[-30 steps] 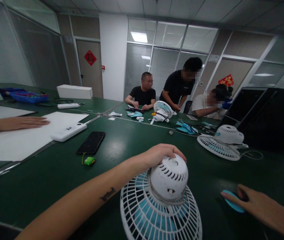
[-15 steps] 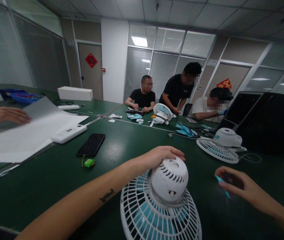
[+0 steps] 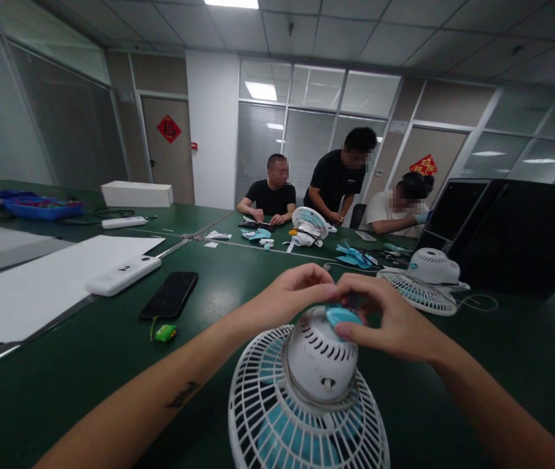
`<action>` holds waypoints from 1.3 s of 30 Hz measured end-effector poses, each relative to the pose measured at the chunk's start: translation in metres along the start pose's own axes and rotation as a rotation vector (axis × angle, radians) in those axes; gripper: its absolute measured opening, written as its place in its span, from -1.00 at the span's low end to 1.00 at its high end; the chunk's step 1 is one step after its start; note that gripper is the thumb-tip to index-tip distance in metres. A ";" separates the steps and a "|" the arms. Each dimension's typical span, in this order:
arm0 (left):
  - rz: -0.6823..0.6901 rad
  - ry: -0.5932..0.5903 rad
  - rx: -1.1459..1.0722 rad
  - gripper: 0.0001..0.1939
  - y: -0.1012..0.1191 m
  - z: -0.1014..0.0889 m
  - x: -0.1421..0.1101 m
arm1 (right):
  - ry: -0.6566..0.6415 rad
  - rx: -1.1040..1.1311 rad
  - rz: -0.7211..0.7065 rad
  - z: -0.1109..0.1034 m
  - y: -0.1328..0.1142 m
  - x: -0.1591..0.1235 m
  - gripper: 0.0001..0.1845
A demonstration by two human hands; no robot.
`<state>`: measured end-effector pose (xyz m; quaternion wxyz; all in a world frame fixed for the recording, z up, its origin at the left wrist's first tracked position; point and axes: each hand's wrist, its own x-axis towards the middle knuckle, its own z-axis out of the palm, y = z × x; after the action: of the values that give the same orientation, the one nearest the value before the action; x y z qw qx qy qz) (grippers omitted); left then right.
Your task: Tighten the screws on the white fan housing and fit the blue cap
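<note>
A white fan head (image 3: 324, 365) rests on its round grille (image 3: 258, 397), its slotted motor housing facing up and blue blades showing through the bars. Over the top of the housing, my right hand (image 3: 389, 316) is closed on a small blue oval cap (image 3: 342, 316), thumb on its near edge. My left hand (image 3: 301, 293) is beside it, thumb and fingers pinched together at the right fingertips. What lies between the left fingers is hidden.
A black phone (image 3: 170, 294) with a green charm (image 3: 165, 333) lies left, near a white power bank (image 3: 124, 275) and white sheets (image 3: 38, 293). Another fan (image 3: 421, 286) and a large black case (image 3: 522, 234) stand right. Several people work across the table (image 3: 238, 273).
My right hand has brought the blue cap from the table over the fan's housing. My left hand has lifted off the housing to meet it. Another person's hand at left has gone.
</note>
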<state>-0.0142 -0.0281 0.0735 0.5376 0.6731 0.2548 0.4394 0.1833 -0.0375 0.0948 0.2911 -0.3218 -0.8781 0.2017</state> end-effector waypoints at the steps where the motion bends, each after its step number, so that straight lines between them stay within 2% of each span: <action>1: 0.014 -0.024 0.052 -0.87 0.003 0.000 -0.001 | 0.004 -0.048 -0.029 0.002 -0.003 0.002 -0.74; 4: 0.041 -0.055 0.265 -0.82 0.012 -0.001 -0.006 | 0.043 -0.141 -0.088 0.007 -0.006 0.005 -0.80; 7: 0.062 -0.083 0.396 -0.84 0.018 -0.003 -0.009 | 0.092 -0.150 -0.079 0.012 -0.002 0.007 -0.77; 12: 0.113 -0.112 0.572 -0.90 0.018 -0.007 -0.010 | 0.204 -0.043 -0.103 0.023 0.013 0.004 -0.52; 17: 0.182 -0.117 0.664 -0.83 0.015 -0.011 -0.009 | 0.274 0.120 -0.075 0.027 0.033 -0.008 -0.27; 21: 0.197 -0.154 0.696 -0.87 0.020 -0.012 -0.011 | 0.217 0.088 -0.069 0.037 0.043 -0.021 -0.10; 24: 0.210 -0.154 0.787 -0.88 0.025 -0.010 -0.015 | 0.189 0.009 -0.089 0.047 0.040 -0.028 -0.13; 30: 0.201 -0.186 1.047 -0.71 0.033 0.001 -0.019 | 0.271 -0.010 -0.070 0.055 0.034 -0.031 -0.34; 39: 0.168 -0.226 1.259 -0.73 0.048 0.007 -0.028 | 0.218 0.012 -0.001 0.060 0.034 -0.032 -0.27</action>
<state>-0.0273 -0.0681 0.1095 0.0269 0.9196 0.3519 0.1728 0.1800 -0.0453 0.0190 0.3871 -0.3396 -0.8401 0.1706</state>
